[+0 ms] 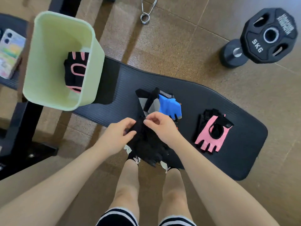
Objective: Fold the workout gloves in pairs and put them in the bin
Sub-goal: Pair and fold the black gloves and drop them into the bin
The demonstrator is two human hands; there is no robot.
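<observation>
**Black gloves held over mat, one pair binned**

Inside the pale green bin [48,66], tilted at upper left on a dark bench: one black-and-pink folded pair [75,71] against the right wall, bare floor of the bin to its left. At centre, black gloves [146,144] gripped from both sides above the near edge of the dark mat [203,95]: left hand [119,136] with fingers curled round the cuff, right hand [160,126] pinching the top edge with thumb and forefinger. Just beyond, on the mat, a blue-and-grey glove [169,106]; to the right, apart, a pink glove [211,136] near the mat's far end. Open mat between bin and blue glove. On tiled floor beyond: weight plate [268,35], spring clip [147,12].
</observation>
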